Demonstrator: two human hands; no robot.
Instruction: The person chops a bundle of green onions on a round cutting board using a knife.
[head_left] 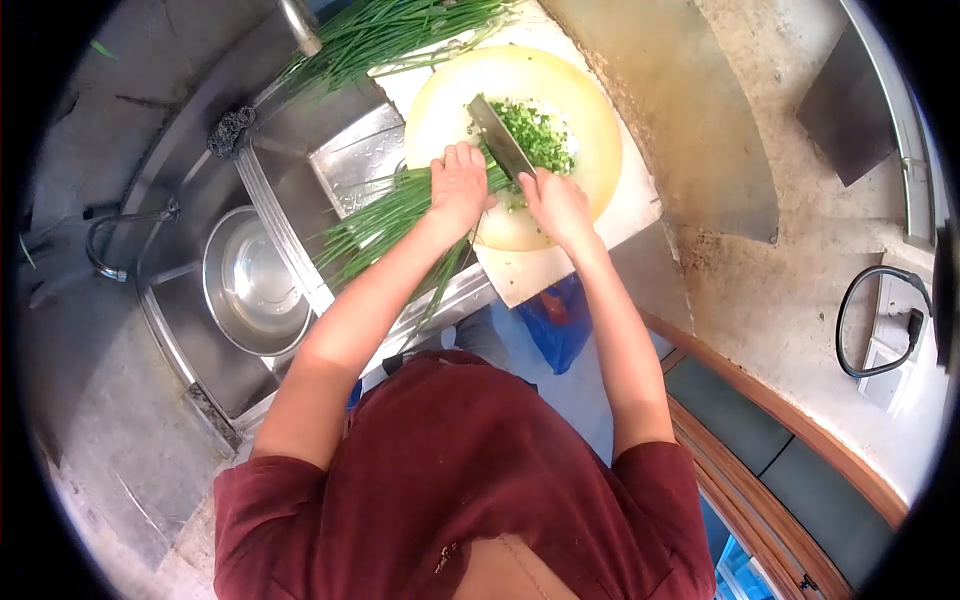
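My right hand [557,205] grips the handle of a cleaver [502,138], whose wide blade points away and to the left over the round yellow cutting board [595,185]. Just left of the blade, my left hand [461,186] presses down on a bunch of scallions [375,230] with its fingers curled together. Their long green stalks trail off the board to the lower left, over the sink. Chopped scallions [540,137] lie heaped on the far side of the blade. Part of the bunch is hidden under my left hand.
More whole scallions [385,40] lie behind the board near the faucet [300,28]. The steel sink [285,160] on the left holds a metal bowl [255,280] with water. A steel scrubber [232,130] sits on its edge. Below the board hangs a blue plastic bag [557,335].
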